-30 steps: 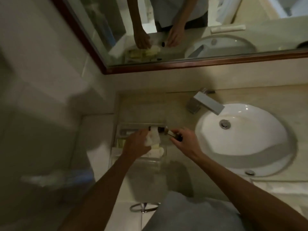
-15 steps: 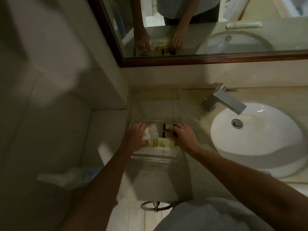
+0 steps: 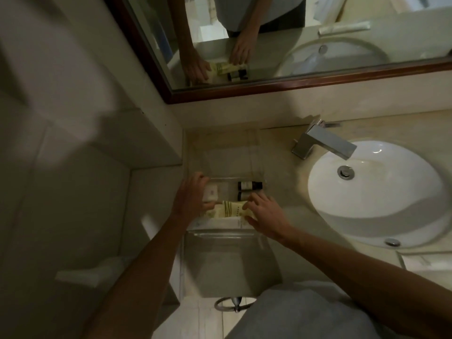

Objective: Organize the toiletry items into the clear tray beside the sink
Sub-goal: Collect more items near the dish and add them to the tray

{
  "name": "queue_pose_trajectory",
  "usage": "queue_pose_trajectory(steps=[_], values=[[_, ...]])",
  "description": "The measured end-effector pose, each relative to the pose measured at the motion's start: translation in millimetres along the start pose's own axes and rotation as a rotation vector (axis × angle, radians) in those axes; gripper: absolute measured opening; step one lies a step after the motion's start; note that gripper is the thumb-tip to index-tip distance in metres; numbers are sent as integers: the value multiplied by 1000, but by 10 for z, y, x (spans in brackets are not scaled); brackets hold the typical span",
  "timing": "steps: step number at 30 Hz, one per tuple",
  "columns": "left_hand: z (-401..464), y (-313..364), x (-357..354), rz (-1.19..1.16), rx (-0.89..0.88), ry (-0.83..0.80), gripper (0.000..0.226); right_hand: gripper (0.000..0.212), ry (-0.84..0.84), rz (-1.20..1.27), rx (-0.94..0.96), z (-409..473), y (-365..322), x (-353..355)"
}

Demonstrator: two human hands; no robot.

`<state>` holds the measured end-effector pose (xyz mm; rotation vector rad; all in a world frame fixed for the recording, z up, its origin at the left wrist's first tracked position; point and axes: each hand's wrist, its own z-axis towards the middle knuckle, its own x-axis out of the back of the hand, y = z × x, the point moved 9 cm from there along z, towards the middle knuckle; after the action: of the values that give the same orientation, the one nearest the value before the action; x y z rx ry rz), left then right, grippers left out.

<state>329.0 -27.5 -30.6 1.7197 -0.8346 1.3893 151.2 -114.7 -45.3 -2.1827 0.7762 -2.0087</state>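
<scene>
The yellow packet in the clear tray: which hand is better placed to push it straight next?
The right hand, probably. Its fingers already rest on the right end of the yellow packet, near the two dark bottles. The left hand partly covers the white soap bar and only touches the packet's left end.

Bare forearms, no sleeves showing; a grey garment [image 3: 305,316] covers the torso.

text: none legible | yellow packet [image 3: 231,209]: print blurred | dark bottles [image 3: 249,185]: labels unreadable
</scene>
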Motion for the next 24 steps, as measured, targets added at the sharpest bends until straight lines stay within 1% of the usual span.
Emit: queue_pose_trajectory(steps=[3,5,9,13,16,19,22,24], values=[[-88,-73,-61,3,134,58,50,42,-22,-51,47,-10,-86,-79],[-113,-76,-139,31,163,62,40,46,-81,-100,61,-10,-117,-162],[-72,5,-202,101,145,60,32,46,-126,-142,69,12,-121,-204],[-55,159,-178,45,166,92,30,46,-146,-133,39,23,-102,-200],[-37,372,-154,39,148,139,30,38,-69,-54,27,-18,-18,-29],[-26,688,-142,-91,124,186,27,25,45,64,15,-258,284,255],[50,1233,-152,-220,55,211,29,17,148,107,-47,-692,941,529],[182,1764,-244,-248,-20,204,34,16,223,122,-166,-1106,1588,725]])
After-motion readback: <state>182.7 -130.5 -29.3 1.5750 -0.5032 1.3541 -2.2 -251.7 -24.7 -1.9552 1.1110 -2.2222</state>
